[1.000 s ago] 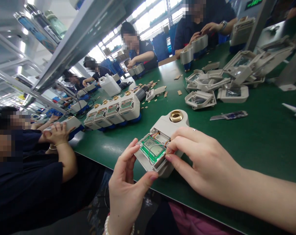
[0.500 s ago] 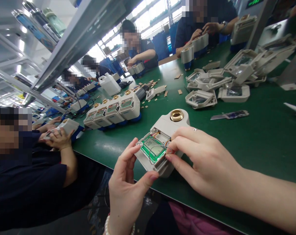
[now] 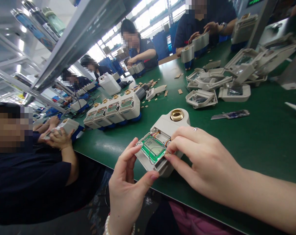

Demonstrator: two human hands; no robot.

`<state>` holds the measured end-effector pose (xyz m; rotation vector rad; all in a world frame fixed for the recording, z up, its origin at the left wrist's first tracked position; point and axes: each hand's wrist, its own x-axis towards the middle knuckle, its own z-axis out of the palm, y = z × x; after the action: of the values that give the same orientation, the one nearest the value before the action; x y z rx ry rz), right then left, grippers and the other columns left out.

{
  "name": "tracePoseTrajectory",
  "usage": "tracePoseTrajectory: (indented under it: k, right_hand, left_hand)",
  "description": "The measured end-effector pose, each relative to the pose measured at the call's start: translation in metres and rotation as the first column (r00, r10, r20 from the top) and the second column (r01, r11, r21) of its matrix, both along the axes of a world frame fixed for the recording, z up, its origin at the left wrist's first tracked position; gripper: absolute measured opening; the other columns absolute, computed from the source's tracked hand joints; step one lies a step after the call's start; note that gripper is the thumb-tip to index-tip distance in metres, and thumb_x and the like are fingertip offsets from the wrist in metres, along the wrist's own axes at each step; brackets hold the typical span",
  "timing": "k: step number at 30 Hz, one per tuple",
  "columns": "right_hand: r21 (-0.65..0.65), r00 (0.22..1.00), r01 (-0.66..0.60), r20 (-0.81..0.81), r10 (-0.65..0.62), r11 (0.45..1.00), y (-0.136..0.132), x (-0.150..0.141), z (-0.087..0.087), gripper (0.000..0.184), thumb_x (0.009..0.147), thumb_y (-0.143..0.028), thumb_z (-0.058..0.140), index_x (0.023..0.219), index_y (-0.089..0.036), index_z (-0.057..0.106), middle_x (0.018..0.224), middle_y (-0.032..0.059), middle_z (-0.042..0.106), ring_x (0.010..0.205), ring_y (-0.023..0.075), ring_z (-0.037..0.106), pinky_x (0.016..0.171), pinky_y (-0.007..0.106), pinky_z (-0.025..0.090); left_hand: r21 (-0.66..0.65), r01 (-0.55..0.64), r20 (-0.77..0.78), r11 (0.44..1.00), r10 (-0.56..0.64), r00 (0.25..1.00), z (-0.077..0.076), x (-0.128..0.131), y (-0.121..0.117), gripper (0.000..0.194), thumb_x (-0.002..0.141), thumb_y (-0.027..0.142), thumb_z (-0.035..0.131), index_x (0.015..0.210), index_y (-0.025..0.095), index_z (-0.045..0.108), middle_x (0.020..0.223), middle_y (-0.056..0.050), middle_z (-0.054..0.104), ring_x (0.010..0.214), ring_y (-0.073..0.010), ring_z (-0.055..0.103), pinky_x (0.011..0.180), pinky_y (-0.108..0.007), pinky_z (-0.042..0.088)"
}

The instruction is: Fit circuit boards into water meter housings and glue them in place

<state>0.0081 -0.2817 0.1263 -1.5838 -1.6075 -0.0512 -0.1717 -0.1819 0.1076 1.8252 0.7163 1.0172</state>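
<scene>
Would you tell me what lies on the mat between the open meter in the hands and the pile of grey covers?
In the head view, only bare green mat separates the open meter from the pile of grey covers.

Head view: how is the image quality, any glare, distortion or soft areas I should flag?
Head view: windows behind the co-workers are blown out to white; wide-angle distortion slants the shelf rails and stretches the right forearm at the frame edge; the meter between the left hand and right hand is sharp and evenly lit, its green board readable; far bench is softer.
</scene>
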Motion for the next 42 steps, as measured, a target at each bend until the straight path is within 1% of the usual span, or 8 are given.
tracePoseTrajectory:
  k: [9, 17, 19, 24, 30, 35, 38, 42]
  right_hand:
    - [0.03, 0.994, -0.006, 0.107, 0.002, 1.0, 0.002, 0.001, 0.001, 0.015, 0.093, -0.017, 0.052, 0.079, -0.017, 0.06, 0.086, 0.006, 0.057, 0.077, 0.0221, 0.051, 0.07, 0.035, 0.037]
    - [0.067, 0.971, 0.005, 0.239, -0.02, 0.998, 0.005, 0.011, 0.003, 0.008, 0.092, -0.017, 0.055, 0.085, -0.016, 0.055, 0.083, 0.0062, 0.058, 0.074, 0.0236, 0.054, 0.066, 0.035, 0.039]
    - [0.048, 0.972, -0.005, 0.236, -0.007, 0.999, 0.006, 0.013, 0.003, 0.003, 0.091, -0.016, 0.057, 0.091, -0.015, 0.055, 0.085, 0.0053, 0.059, 0.074, 0.0233, 0.056, 0.064, 0.034, 0.04]
    - [0.021, 0.98, -0.055, 0.194, 0.05, 0.998, 0.008, 0.02, 0.005, 0.014, 0.086, -0.009, 0.063, 0.095, -0.016, 0.053, 0.09, 0.0043, 0.06, 0.081, 0.0223, 0.059, 0.065, 0.032, 0.042]
    - [0.011, 0.991, -0.112, 0.08, 0.111, 0.994, 0.01, 0.022, 0.005, 0.011, 0.089, -0.008, 0.056, 0.092, -0.018, 0.052, 0.088, 0.003, 0.06, 0.081, 0.0197, 0.057, 0.069, 0.03, 0.042]
    - [0.033, 0.992, -0.1, 0.082, 0.097, 0.994, 0.01, 0.021, 0.004, 0.017, 0.085, -0.01, 0.066, 0.092, -0.017, 0.052, 0.089, 0.0039, 0.06, 0.082, 0.0205, 0.057, 0.069, 0.03, 0.042]
    - [0.041, 0.99, -0.091, 0.116, 0.086, 0.995, 0.01, 0.021, 0.002, 0.012, 0.087, -0.011, 0.062, 0.094, -0.016, 0.053, 0.09, 0.006, 0.06, 0.081, 0.0214, 0.056, 0.069, 0.032, 0.044]
    - [0.112, 0.986, -0.142, 0.109, 0.13, 0.984, 0.007, 0.02, -0.005, 0.003, 0.092, -0.012, 0.053, 0.094, -0.015, 0.054, 0.092, 0.0078, 0.06, 0.084, 0.0202, 0.057, 0.073, 0.032, 0.048]
  left_hand:
    - [0.028, -0.003, -0.081, 1.0, 0.005, 0.997, 0.006, -0.001, -0.003, 0.054, 0.072, 0.022, 0.081, 0.121, 0.029, 0.06, 0.144, -0.005, 0.052, 0.133, -0.0247, 0.049, 0.112, -0.034, 0.042]
    - [0.233, -0.111, -0.28, 0.966, 0.176, 0.944, 0.018, 0.011, -0.004, 0.056, 0.073, 0.033, 0.078, 0.125, 0.027, 0.058, 0.125, -0.005, 0.064, 0.114, -0.0263, 0.062, 0.103, -0.04, 0.05]
    - [0.247, -0.118, -0.287, 0.962, 0.189, 0.939, 0.019, 0.012, -0.002, 0.054, 0.073, 0.033, 0.077, 0.123, 0.026, 0.059, 0.121, -0.005, 0.066, 0.109, -0.0257, 0.064, 0.1, -0.039, 0.052]
    - [0.242, -0.105, -0.3, 0.964, 0.178, 0.937, 0.021, 0.012, -0.002, 0.051, 0.073, 0.033, 0.077, 0.12, 0.025, 0.059, 0.12, -0.006, 0.066, 0.106, -0.0248, 0.066, 0.092, -0.035, 0.055]
    - [0.214, -0.094, -0.327, 0.972, 0.162, 0.931, 0.02, 0.01, -0.001, 0.05, 0.075, 0.036, 0.075, 0.121, 0.027, 0.057, 0.119, -0.005, 0.066, 0.103, -0.0236, 0.066, 0.085, -0.032, 0.056]
    - [0.307, -0.077, -0.425, 0.949, 0.209, 0.881, 0.025, 0.012, 0.0, 0.056, 0.078, 0.046, 0.071, 0.127, 0.029, 0.053, 0.126, -0.006, 0.061, 0.112, -0.0279, 0.061, 0.095, -0.042, 0.05]
    - [0.384, -0.061, -0.506, 0.921, 0.265, 0.821, 0.031, 0.018, 0.002, 0.065, 0.074, 0.056, 0.07, 0.13, 0.029, 0.051, 0.127, -0.008, 0.061, 0.115, -0.0313, 0.059, 0.097, -0.049, 0.047]
    - [0.423, -0.073, -0.533, 0.903, 0.313, 0.786, 0.033, 0.023, 0.006, 0.065, 0.07, 0.063, 0.068, 0.125, 0.03, 0.055, 0.117, -0.007, 0.066, 0.106, -0.032, 0.062, 0.091, -0.05, 0.049]
